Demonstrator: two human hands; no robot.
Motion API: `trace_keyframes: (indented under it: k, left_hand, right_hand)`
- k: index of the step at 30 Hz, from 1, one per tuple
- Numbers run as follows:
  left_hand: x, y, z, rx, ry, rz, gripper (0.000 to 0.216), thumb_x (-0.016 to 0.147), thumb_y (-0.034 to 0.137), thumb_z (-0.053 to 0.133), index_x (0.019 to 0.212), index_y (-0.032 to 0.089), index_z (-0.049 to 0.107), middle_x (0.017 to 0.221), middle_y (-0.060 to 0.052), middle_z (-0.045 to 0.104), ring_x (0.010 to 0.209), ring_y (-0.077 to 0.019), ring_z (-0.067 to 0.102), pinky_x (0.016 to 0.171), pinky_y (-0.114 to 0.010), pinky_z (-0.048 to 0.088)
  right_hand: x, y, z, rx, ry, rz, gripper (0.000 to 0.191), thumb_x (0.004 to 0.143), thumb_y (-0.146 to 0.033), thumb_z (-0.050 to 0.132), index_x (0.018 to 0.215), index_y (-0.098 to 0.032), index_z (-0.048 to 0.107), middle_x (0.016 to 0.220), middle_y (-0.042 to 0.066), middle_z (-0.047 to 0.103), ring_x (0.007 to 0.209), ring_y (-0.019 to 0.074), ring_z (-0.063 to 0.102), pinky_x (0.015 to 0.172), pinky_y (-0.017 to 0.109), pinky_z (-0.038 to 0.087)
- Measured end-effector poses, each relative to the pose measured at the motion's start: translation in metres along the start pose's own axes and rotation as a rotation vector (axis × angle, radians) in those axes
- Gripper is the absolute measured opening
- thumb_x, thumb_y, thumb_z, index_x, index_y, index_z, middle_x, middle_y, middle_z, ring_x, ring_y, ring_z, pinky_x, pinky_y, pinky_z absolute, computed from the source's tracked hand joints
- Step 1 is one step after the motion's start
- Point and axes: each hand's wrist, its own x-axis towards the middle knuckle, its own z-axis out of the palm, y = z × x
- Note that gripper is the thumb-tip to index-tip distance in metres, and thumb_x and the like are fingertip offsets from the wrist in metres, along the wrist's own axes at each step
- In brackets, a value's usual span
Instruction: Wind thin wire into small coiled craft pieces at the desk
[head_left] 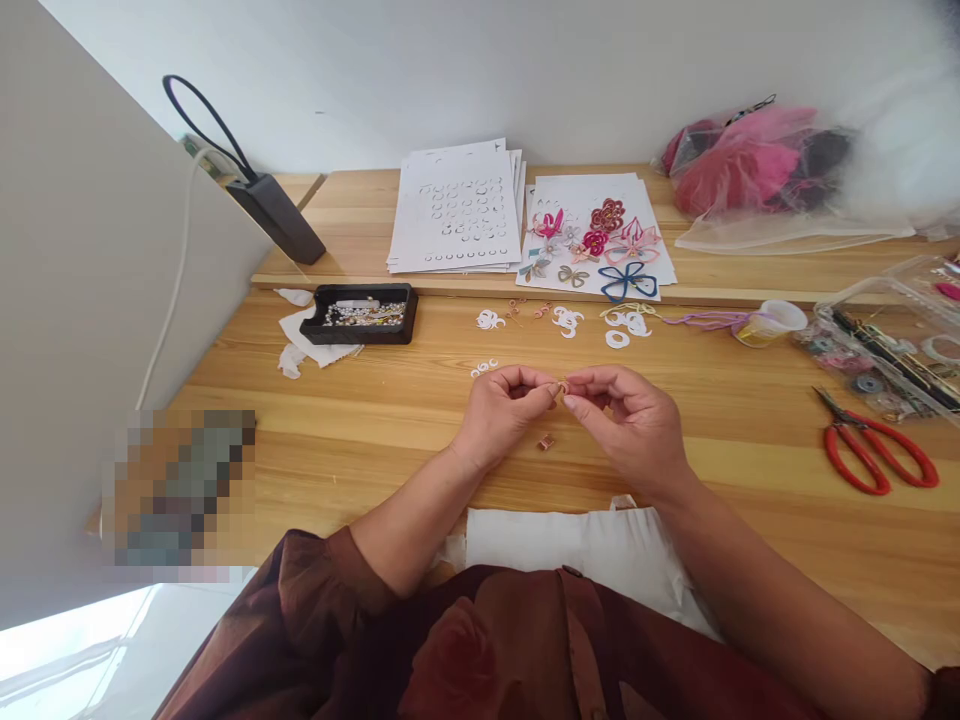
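Above the middle of the wooden table, my left hand [504, 408] and my right hand [628, 420] meet fingertip to fingertip. Both pinch a small pinkish curved piece [564, 388], mostly hidden by the fingers. Just below them on the wood lies a small reddish-brown spool [546, 441]. A few white crescent cutouts [484, 368] lie beside my left hand's knuckles. Farther back are white cutout piles [491, 319], more white cutouts [568, 321], white rings and crescents [630, 322], and small pink curled pieces [543, 312].
Red-handled pliers [874, 440] and a clear plastic box [885, 340] are at right, near a small cup [772, 322] with purple thread. A black bead tray [360, 314] stands left. Behind lie printed sheets [457, 210], flower ornaments [628, 280] and bagged pink material [750, 165].
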Motion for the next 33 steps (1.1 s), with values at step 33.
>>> trace_keyframes:
  k: [33]
  left_hand:
    - [-0.005,-0.006,0.005,0.295,0.028,0.267,0.016,0.082,0.030,0.072,0.076,0.015,0.070,0.077,-0.005,0.071,0.067,-0.0122,0.062,0.063,-0.024,0.050]
  right_hand:
    - [0.008,-0.018,-0.004,0.514,-0.070,0.676,0.037,0.061,-0.041,0.091,0.078,-0.018,0.068,0.068,0.000,0.069,0.048,0.0080,0.056,0.037,0.017,0.034]
